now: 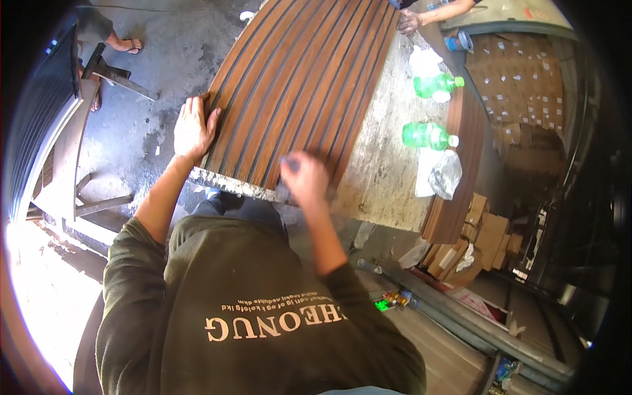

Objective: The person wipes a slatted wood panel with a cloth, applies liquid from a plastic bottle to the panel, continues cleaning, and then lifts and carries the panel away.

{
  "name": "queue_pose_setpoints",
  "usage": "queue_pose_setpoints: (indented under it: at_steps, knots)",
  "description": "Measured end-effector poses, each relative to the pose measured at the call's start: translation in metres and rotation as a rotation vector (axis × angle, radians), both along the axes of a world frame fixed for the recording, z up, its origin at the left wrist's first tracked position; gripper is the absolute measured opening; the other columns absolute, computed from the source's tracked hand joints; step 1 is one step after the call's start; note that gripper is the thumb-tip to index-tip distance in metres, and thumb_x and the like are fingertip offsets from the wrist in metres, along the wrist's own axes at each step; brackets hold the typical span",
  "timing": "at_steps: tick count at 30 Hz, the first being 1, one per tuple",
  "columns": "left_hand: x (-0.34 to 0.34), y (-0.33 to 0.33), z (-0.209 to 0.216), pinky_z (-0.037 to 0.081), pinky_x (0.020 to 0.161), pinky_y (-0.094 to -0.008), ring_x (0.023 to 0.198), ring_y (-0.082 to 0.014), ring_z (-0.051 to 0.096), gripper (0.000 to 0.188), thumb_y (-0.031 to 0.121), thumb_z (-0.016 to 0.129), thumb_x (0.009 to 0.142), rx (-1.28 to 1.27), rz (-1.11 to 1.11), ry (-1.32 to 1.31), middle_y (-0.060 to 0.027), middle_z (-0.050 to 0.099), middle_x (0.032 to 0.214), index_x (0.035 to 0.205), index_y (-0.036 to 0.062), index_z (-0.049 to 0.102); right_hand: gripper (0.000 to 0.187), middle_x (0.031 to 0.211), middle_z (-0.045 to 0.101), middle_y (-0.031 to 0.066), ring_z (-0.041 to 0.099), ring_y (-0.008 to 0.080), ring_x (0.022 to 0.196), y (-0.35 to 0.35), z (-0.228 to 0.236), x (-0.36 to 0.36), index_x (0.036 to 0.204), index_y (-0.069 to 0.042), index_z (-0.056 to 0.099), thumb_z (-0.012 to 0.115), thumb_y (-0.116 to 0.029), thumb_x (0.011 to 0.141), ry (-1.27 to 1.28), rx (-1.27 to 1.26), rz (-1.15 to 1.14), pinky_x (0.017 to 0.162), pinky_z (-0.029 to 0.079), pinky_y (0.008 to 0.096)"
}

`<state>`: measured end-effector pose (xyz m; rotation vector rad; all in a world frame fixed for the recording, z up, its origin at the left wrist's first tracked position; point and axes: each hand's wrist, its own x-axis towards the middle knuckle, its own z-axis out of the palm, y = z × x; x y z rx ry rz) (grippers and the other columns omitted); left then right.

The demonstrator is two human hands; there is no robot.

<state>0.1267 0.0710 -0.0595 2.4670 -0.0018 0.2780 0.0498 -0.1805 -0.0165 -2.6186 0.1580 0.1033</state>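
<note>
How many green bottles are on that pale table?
2. One green bottle is on the right side of the table, farther away; the other green bottle is nearer, by a crumpled clear plastic bag.

Left hand (pixel 193 130) on slatted panel (pixel 296 85), green bottles (pixel 424 135)

Two near hands (pixel 193 128), one far hand (pixel 409 23), two green bottles (pixel 423 135).

Floor (pixel 161 46) grey, blotched with dark stains. Desk (pixel 385 151) pale, scuffed. Right side dim: cardboard boxes (pixel 490 237) heaped, big brown sheet (pixel 517 85) dotted white above them. Harsh glare (pixel 46 316) floods lower left.
</note>
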Motion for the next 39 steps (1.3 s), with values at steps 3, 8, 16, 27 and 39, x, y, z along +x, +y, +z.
queue_pose_setpoints:
  at_steps: [3, 8, 16, 27, 39]
  knots:
    - [0.004, -0.003, -0.002, 0.043, 0.088, -0.0380, 0.099, -0.0328, 0.053, 0.038, 0.027, 0.058, 0.088, 0.026, -0.015, -0.036, -0.0162, 0.054, 0.102, 0.115, 0.0019, 0.050, 0.025, 0.086, 0.068, 0.0100, 0.065, 0.0293, 0.083, 0.011, -0.005, -0.051, 0.088, -0.013, 0.068, 0.070, -0.032, 0.072, 0.096, 0.096, -0.065, 0.070, 0.051, 0.0397]
    - [0.004, -0.010, 0.008, 0.043, 0.087, -0.0375, 0.099, -0.0327, 0.053, 0.037, 0.027, 0.058, 0.088, 0.009, -0.017, -0.044, -0.0161, 0.054, 0.103, 0.115, 0.0028, 0.051, 0.025, 0.084, 0.067, 0.0114, 0.065, 0.0306, 0.079, -0.022, -0.055, 0.000, 0.087, -0.011, 0.068, 0.069, -0.031, 0.073, -0.188, -0.057, 0.035, 0.067, 0.051, 0.0410]
    - [0.003, -0.002, -0.002, 0.043, 0.087, -0.0384, 0.097, -0.0330, 0.052, 0.038, 0.029, 0.058, 0.087, -0.006, -0.005, -0.030, -0.0171, 0.053, 0.101, 0.112, 0.0008, 0.052, 0.023, 0.080, 0.067, 0.0116, 0.065, 0.0308, 0.076, 0.012, 0.000, -0.058, 0.085, -0.012, 0.069, 0.069, -0.031, 0.073, 0.031, 0.057, -0.050, 0.067, 0.051, 0.0406]
    - [0.003, -0.002, -0.005, 0.043, 0.087, -0.0381, 0.099, -0.0333, 0.052, 0.038, 0.029, 0.059, 0.087, -0.040, -0.017, -0.054, -0.0170, 0.053, 0.103, 0.112, 0.0001, 0.052, 0.024, 0.081, 0.067, 0.0103, 0.065, 0.0306, 0.077, 0.041, -0.003, -0.052, 0.082, -0.010, 0.068, 0.071, -0.031, 0.069, 0.046, 0.158, -0.110, 0.068, 0.051, 0.0379]
    - [0.003, -0.002, -0.004, 0.043, 0.085, -0.0382, 0.095, -0.0333, 0.052, 0.039, 0.029, 0.060, 0.086, -0.051, -0.017, -0.088, -0.0169, 0.053, 0.101, 0.110, 0.0002, 0.052, 0.025, 0.082, 0.067, 0.0119, 0.064, 0.0316, 0.078, 0.034, -0.011, -0.033, 0.084, -0.009, 0.068, 0.071, -0.030, 0.071, -0.041, 0.126, -0.019, 0.067, 0.051, 0.0399]
